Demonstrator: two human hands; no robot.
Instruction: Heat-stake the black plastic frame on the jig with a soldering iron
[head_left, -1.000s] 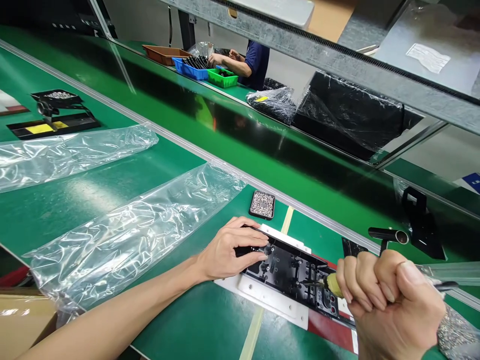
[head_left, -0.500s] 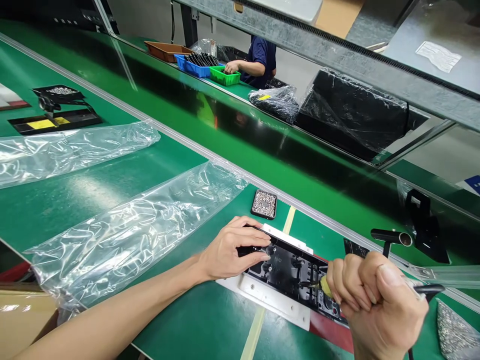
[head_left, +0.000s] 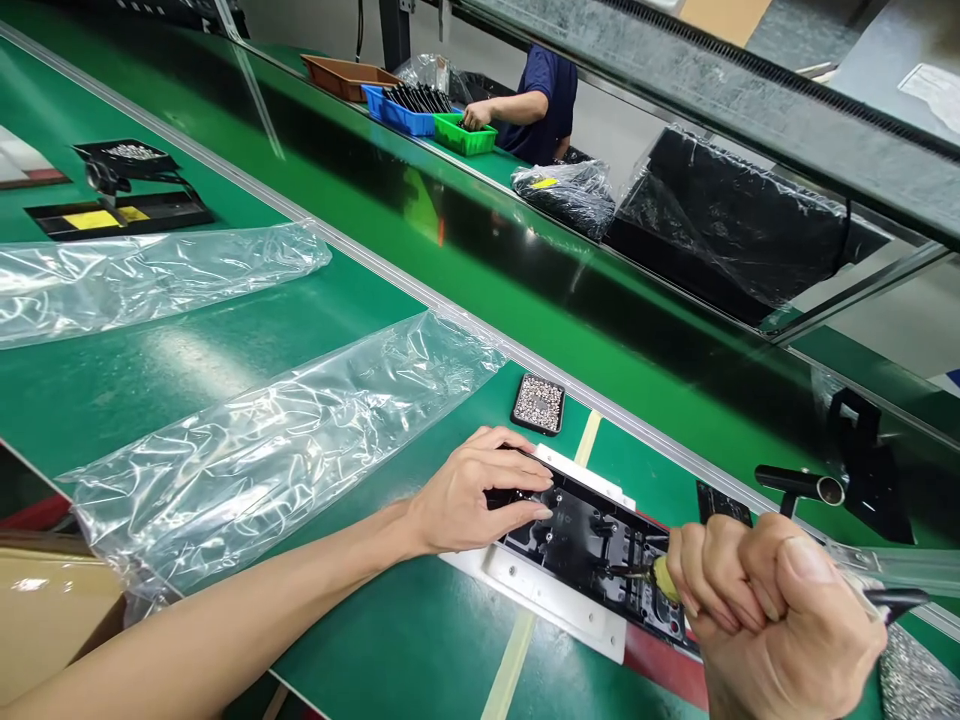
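A long black plastic part (head_left: 581, 545) lies in a white fixture (head_left: 551, 600) on the green table. My left hand (head_left: 472, 490) presses down on the part's left end, fingers curled over its edge. My right hand (head_left: 780, 610) is closed in a fist round a screwdriver (head_left: 652, 573) with a yellow collar. The screwdriver's tip rests on the middle of the black part. A small black tray of silver screws (head_left: 538, 404) sits just beyond my left hand.
Two clear plastic bags (head_left: 270, 450) (head_left: 142, 280) lie to the left. A black stand with a tube (head_left: 825, 487) is at the right. A heap of screws (head_left: 919, 680) lies at the lower right. Across the line, another person (head_left: 536, 100) reaches into coloured bins (head_left: 420, 115).
The view shifted slightly up and right. My right hand with the screwdriver stays on the part, moving only a little. My left hand keeps its hold. The far person's hand moved into the green bin.
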